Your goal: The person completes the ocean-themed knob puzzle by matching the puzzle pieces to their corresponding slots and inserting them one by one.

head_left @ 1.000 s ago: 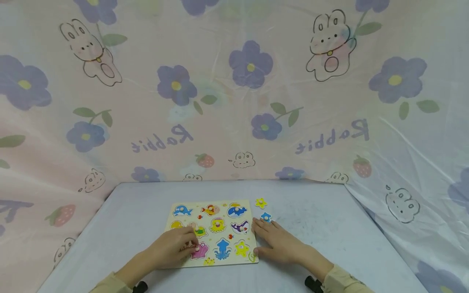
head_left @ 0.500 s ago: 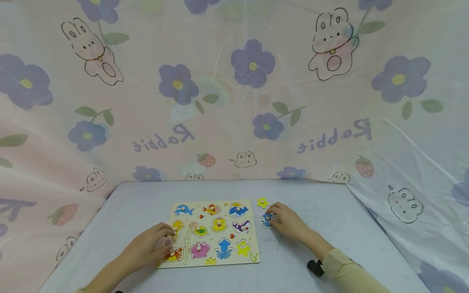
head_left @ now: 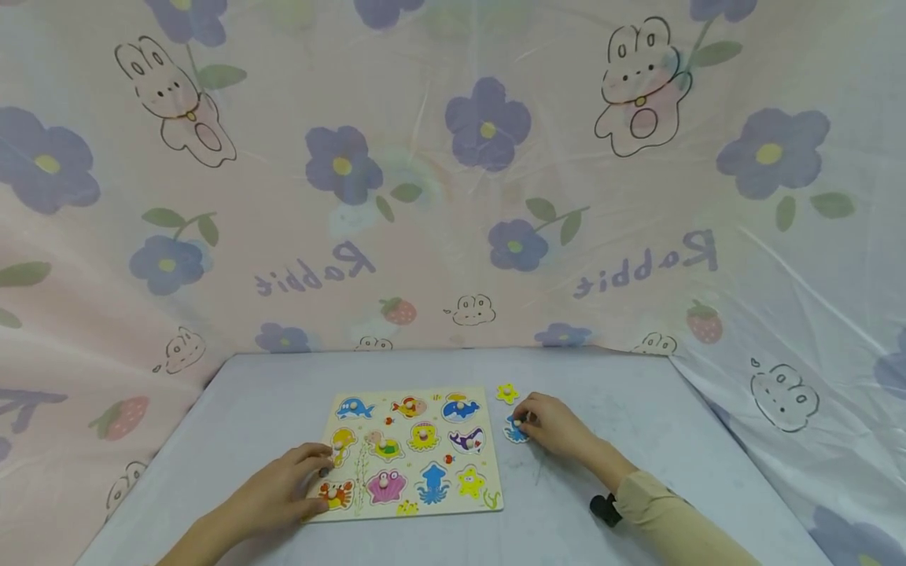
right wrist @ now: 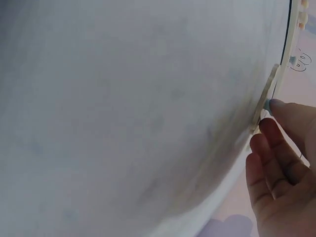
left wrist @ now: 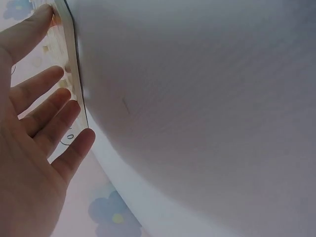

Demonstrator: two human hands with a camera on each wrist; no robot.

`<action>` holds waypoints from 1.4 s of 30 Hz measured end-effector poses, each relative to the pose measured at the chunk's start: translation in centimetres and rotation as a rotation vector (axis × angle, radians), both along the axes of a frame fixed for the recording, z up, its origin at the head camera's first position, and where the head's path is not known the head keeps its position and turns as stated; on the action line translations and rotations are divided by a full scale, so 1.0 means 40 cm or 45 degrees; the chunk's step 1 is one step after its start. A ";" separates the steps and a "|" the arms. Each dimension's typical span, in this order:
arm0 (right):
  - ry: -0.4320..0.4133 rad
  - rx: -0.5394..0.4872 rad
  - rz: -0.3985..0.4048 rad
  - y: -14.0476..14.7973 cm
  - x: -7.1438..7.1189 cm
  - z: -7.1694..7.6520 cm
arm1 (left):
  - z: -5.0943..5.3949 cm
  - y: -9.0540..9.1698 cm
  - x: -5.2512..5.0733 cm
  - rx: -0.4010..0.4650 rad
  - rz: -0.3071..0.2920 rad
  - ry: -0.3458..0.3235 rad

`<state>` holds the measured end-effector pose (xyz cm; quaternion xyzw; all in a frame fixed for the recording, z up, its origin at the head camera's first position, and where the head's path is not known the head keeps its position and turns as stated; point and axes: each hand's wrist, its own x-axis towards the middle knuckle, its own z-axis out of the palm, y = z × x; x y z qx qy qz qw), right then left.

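Note:
My right hand (head_left: 559,428) pinches the knob of a blue squid-shaped puzzle piece (head_left: 514,434), on the table just right of the puzzle board (head_left: 460,509). In the right wrist view, thumb and forefinger meet at the light blue knob (right wrist: 267,105), while the other fingers bend loosely. At the board's left edge lies my left hand (head_left: 265,491), thumb near the crab piece (head_left: 338,495); the left wrist view shows its fingers (left wrist: 57,126) spread and relaxed. A blue squid picture (head_left: 433,483) and a yellow starfish picture (head_left: 470,481) fill the board's lower right.
A loose yellow starfish piece (head_left: 506,392) lies behind the squid piece, beside the board. Several knobbed sea-animal pieces sit in the board, among them a pink shell (head_left: 386,489). A patterned curtain (head_left: 425,236) hangs behind the white table (head_left: 602,377).
My left hand has drawn back from the middle of the board to its left edge. The right hand has left the board's right edge and taken hold of the squid piece.

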<state>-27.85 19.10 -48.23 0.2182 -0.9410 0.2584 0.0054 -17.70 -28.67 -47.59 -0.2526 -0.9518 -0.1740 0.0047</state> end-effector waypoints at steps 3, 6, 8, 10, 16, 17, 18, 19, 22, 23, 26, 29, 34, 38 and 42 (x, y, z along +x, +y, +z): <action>0.017 0.031 0.018 -0.002 -0.003 -0.004 | 0.001 0.000 0.002 -0.007 -0.002 -0.003; 0.025 0.050 0.025 -0.005 -0.004 -0.002 | 0.001 0.001 0.003 -0.018 0.006 -0.014; 0.027 0.056 0.028 -0.008 -0.005 0.001 | 0.002 0.002 0.002 -0.022 0.010 -0.021; 0.026 0.063 0.029 -0.010 -0.007 0.004 | 0.003 0.002 0.000 -0.027 0.015 -0.028; 0.024 0.072 0.018 -0.012 -0.009 0.004 | 0.000 0.003 -0.004 -0.026 0.029 -0.046; 0.022 0.063 0.014 -0.011 -0.007 0.006 | 0.000 0.002 -0.004 -0.026 0.030 -0.050; 0.020 0.052 0.011 -0.011 -0.005 0.007 | -0.001 0.003 -0.005 -0.026 0.028 -0.050; 0.022 0.042 0.011 -0.011 -0.003 0.008 | -0.001 0.003 -0.005 -0.025 0.027 -0.052; 0.039 -0.008 0.035 -0.013 0.008 0.014 | -0.005 0.002 -0.008 -0.028 0.033 -0.052; 0.046 -0.024 0.049 -0.015 0.012 0.016 | -0.007 0.002 -0.009 -0.031 0.037 -0.052; 0.069 -0.056 0.107 -0.030 0.029 0.023 | -0.010 0.001 -0.011 -0.040 0.045 -0.042; 0.074 -0.074 0.161 -0.056 0.046 0.029 | -0.008 0.001 -0.009 -0.036 0.041 -0.041; 0.083 -0.090 0.274 -0.112 0.075 0.039 | -0.003 0.000 -0.006 -0.022 0.025 -0.056; 0.047 -0.097 0.336 -0.156 0.091 0.042 | -0.002 0.000 -0.006 -0.030 0.026 -0.066; 0.001 -0.092 0.353 -0.191 0.098 0.040 | -0.002 0.001 -0.009 -0.035 0.022 -0.057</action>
